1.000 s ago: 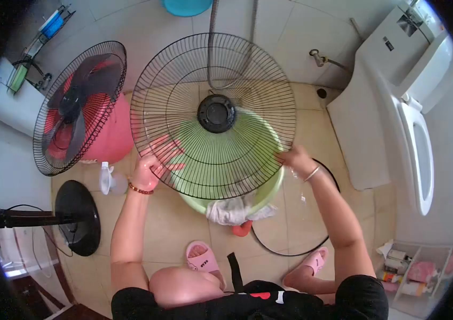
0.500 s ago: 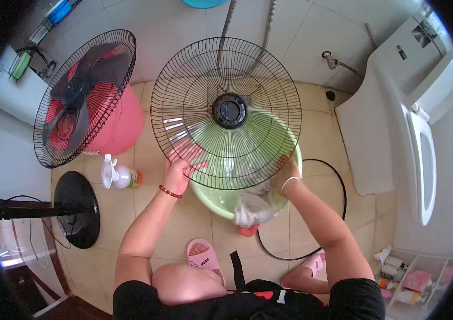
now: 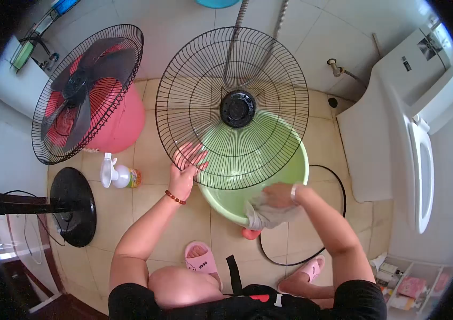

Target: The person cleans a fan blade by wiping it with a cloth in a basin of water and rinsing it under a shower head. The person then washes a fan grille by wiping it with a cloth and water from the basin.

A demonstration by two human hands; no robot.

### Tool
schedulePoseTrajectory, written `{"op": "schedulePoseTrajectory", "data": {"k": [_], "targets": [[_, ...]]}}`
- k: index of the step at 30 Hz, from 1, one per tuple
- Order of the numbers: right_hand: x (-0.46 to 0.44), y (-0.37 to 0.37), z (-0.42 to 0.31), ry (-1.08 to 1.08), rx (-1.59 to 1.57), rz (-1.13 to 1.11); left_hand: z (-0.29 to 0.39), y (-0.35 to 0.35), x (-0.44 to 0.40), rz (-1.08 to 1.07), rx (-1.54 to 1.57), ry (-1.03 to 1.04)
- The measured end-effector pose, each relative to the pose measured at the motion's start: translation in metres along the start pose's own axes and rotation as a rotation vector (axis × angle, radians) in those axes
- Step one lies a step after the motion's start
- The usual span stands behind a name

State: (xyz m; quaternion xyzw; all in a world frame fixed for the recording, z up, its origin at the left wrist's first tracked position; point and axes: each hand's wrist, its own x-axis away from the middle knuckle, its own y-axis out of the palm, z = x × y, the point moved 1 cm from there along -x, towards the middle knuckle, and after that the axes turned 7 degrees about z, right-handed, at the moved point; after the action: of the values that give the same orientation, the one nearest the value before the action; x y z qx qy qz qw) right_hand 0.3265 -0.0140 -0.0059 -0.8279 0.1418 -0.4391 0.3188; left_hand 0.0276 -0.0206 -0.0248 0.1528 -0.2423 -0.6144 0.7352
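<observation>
A black round wire fan grille is held up over a light green basin, tilted toward me. My left hand grips its lower left edge, with fingers behind the wires and thumb in front. A grey-white cloth hangs over the basin's near rim. My right hand is right above the cloth, touching or nearly touching it. Motion smears its fingers, so I cannot see whether they are closed on the cloth. A red object pokes out under the rim.
At left, a fan grille with dark blades leans on a pink bucket. A spray bottle and a black fan base stand nearby. A black hose curves right of the basin. A toilet stands at right.
My right hand has left the grille's lower right edge and come down toward me to the cloth, which has shifted. The left hand still holds the grille. The view has shifted slightly.
</observation>
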Motion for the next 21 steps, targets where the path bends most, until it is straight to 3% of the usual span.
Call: {"op": "schedulePoseTrajectory", "data": {"k": [2, 3, 4, 7, 9, 11, 13, 15, 20, 21], "targets": [[0.033, -0.055, -0.027, -0.056, 0.048, 0.018, 0.000, -0.001, 0.002, 0.000, 0.016, -0.046], [0.046, -0.084, -0.043, -0.033, -0.021, 0.161, 0.000, 0.003, 0.005, 0.005, 0.043, -0.100], [0.049, -0.104, -0.054, -0.004, -0.088, 0.307, 0.002, 0.010, 0.008, 0.005, 0.072, -0.154], [-0.013, -0.110, -0.067, -0.273, -0.295, 1.190, -0.005, 0.038, 0.016, 0.035, 0.138, -0.320], [-0.067, -0.079, -0.089, -0.229, -0.045, 1.317, -0.022, 0.045, 0.015, 0.024, 0.167, -0.392], [-0.086, -0.028, -0.098, -0.252, 0.317, 1.239, -0.042, 0.033, 0.009, 0.025, 0.104, -0.346], [-0.076, -0.026, -0.071, -0.208, 0.203, 1.172, -0.045, 0.036, 0.016, 0.005, 0.146, -0.310], [-0.048, -0.027, -0.016, 0.157, 0.252, 1.013, -0.039, 0.039, 0.023, 0.025, 0.198, -0.398], [-0.016, -0.031, 0.023, 0.627, 0.442, 1.229, -0.058, 0.049, 0.009, 0.071, 0.220, -0.435], [-0.025, -0.027, 0.018, 0.583, 0.353, 1.220, -0.057, 0.050, 0.004, 0.092, 0.217, -0.442]]}}
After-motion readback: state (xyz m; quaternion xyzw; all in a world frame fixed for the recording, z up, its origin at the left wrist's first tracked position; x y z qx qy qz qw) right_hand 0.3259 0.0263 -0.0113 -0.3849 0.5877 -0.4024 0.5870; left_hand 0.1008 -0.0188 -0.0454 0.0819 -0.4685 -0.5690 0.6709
